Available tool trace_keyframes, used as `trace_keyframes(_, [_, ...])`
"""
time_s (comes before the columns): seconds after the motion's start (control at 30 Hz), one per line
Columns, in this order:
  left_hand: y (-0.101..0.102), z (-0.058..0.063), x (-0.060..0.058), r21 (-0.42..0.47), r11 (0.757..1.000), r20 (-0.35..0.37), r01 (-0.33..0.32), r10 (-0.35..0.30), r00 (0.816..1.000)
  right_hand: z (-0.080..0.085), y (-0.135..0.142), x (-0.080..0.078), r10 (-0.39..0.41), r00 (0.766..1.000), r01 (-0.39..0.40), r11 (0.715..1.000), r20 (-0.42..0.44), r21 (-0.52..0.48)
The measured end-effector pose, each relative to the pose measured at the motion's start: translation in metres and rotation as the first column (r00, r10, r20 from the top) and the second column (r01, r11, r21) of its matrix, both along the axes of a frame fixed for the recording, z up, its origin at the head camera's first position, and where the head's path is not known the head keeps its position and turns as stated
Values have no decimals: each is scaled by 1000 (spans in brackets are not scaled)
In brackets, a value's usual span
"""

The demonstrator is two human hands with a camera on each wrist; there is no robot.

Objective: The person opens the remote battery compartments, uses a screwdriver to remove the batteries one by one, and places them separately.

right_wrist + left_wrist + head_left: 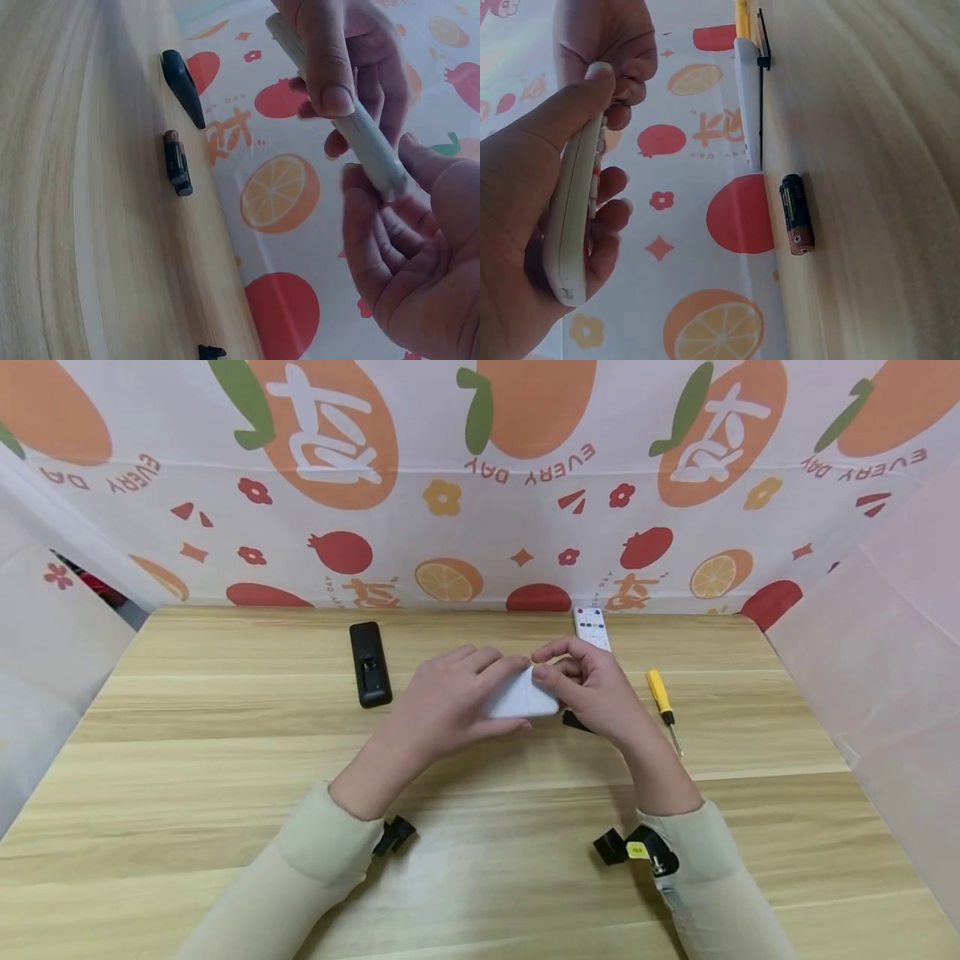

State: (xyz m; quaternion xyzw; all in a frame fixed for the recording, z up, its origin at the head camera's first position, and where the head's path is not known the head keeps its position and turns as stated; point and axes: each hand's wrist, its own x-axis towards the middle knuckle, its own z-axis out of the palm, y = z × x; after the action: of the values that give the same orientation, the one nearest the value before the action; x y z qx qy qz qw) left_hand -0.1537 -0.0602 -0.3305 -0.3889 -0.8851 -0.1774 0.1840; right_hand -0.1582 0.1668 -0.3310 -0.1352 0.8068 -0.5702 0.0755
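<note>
A white remote control [517, 697] is held above the table, its back up and its buttons facing down. My left hand [453, 693] grips it along the side, thumb on one edge and fingers on the other. At its other end, my right hand [592, 685] has thumb and curled fingers on the corner, pinching it in the right wrist view. Beneath the hands, batteries [178, 161] lie on the table, hidden in the head view; one battery [796, 214] shows in the left wrist view. A thin black piece [577, 722] lies partly under my right hand.
Left of the hands lies a black remote [371, 664], back up with its battery compartment uncovered. Another white remote [591, 625] lies behind my right hand. A yellow-handled screwdriver [660, 695] is on the right. Patterned cloth [442, 543] hangs behind the wooden table [480, 877].
</note>
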Motion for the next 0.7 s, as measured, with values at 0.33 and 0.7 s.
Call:
trace_keyframes(0.33, [0,-4,0,-2,1000,34,-12,12,999,-8,0,-2,14,1000,-16,995,23,103])
trace_keyframes(0.7, [-2,-3,-3,-19,1000,44,-21,22,999,-5,2,-2,37,999,-39,994,16,105])
